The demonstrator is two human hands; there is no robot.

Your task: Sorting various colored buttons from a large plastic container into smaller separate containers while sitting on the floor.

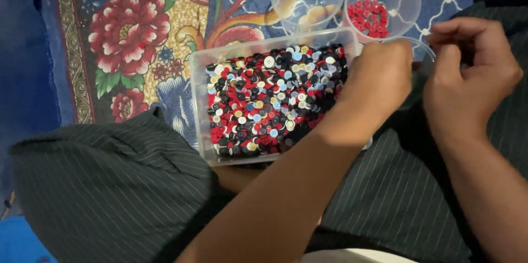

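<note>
The fingers of my left hand [379, 78] are curled down over the far right corner of the clear tub [199, 103]. Only the back of the hand faces the camera, so I cannot tell how far they are open or whether a button sits between them. The fingers of my right hand [470, 84] are bent in loosely, with the thumb lying close along the forefinger. They are almost closed, but I see nothing gripped there, and something small could be hidden.

Between the two hands a curved clear rim [428, 49] shows. It is perhaps a third cup, but most of it is covered.

The mixed buttons [269, 103] fill the tub: black, red, white, blue and some yellow. The tub rests against my lap [110, 186], left of both hands. Just beyond the tub stand two round clear cups, touching or nearly so. The left cup [276, 4] looks empty, and the right cup [418, 5] has only red buttons [369, 18] on its bottom. All of it lies on a flowered cloth [129, 26].

In my judgement the step in hand is picking single buttons from the mix at the tub's corner. A next move calls for a narrow pinch on one button only, and a short, clean lift over the tub wall without dragging its neighbours out.
</note>
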